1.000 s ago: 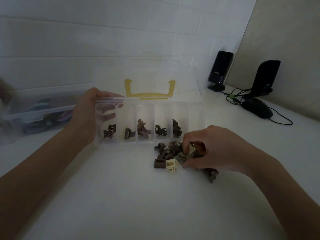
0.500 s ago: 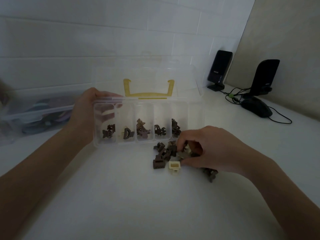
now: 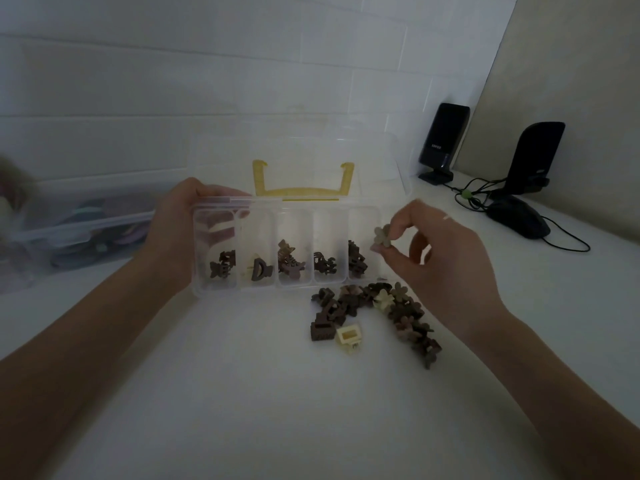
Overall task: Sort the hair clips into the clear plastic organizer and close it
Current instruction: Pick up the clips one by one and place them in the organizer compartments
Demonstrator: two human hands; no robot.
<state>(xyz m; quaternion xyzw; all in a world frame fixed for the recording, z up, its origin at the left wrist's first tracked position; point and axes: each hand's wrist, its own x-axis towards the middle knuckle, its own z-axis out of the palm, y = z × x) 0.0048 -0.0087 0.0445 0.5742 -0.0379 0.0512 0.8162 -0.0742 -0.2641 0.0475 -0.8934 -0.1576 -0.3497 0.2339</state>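
Left hand (image 3: 173,226) grips the clear plastic compartmented organizer (image 3: 287,251), steadying it; right hand (image 3: 440,258) pinches a khaki flower-shaped hair clip (image 3: 382,236) just beside it, ready to drop.

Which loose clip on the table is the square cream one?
The square cream clip at the near left edge of the pile, beside a dark brown square clip. The other pale one is flower-shaped.

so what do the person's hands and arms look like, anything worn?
Both forearms are bare, no sleeves or gloves in view. The left hand shows no jewellery. The right hand has a small pale mark on its back; too blurred to tell what it is.
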